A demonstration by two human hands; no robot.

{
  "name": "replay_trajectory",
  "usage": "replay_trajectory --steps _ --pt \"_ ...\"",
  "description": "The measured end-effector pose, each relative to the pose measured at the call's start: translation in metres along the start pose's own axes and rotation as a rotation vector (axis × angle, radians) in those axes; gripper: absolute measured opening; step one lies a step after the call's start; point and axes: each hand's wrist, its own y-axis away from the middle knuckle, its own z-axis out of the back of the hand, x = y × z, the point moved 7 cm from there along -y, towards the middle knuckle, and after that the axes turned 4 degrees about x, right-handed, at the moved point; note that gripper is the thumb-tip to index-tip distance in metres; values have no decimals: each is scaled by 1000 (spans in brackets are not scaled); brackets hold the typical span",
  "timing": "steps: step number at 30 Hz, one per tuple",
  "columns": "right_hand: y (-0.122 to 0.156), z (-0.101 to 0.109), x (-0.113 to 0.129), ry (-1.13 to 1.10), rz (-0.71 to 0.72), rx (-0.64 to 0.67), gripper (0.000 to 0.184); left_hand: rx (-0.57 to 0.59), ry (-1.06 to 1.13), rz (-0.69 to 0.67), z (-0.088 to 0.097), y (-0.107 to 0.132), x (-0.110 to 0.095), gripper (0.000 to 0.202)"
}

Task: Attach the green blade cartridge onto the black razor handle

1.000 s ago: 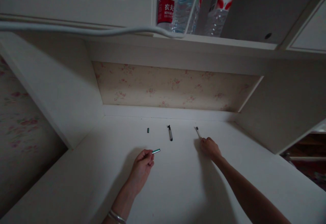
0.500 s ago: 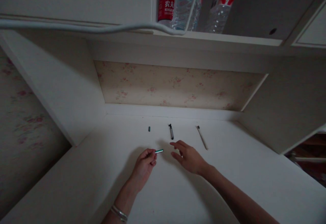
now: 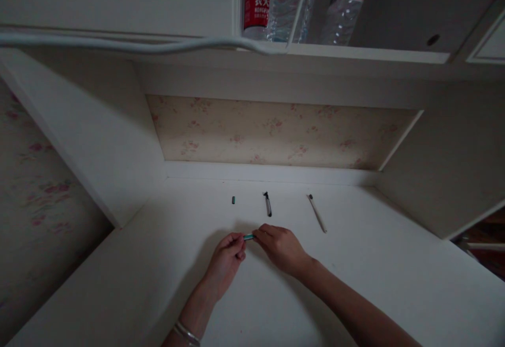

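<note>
My left hand pinches one end of a small, slim green-and-silver stick. At its other end the fingers of my right hand are closed around the tip, so only the short middle part shows. I cannot make out what kind of thing it is. Behind the hands lie a tiny dark green piece, a short black-and-grey tool with an angled head, and a long pale toothbrush-like stick with a dark head.
The white desktop runs back to a floral wall panel, between side panels. Overhead, a shelf holds plastic bottles, and a white cable runs along its front.
My right hand has moved left and its spread fingers have closed on the free end of the green-and-silver stick. My left hand keeps its pinch. The view has shifted slightly.
</note>
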Motion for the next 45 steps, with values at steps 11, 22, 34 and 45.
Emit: replay_trajectory --steps 11,22,34,45 --pt "59 9 -150 21 -696 -43 33 -91 -96 41 5 1 3 25" --pt "125 -1 -272 76 -1223 90 40 -53 -231 58 11 -3 12 18" --pt "127 -18 -283 62 -1274 164 45 -47 -289 60 13 -4 14 18" --pt "122 -11 -273 53 -1199 124 50 -39 -287 62 15 -5 17 19"
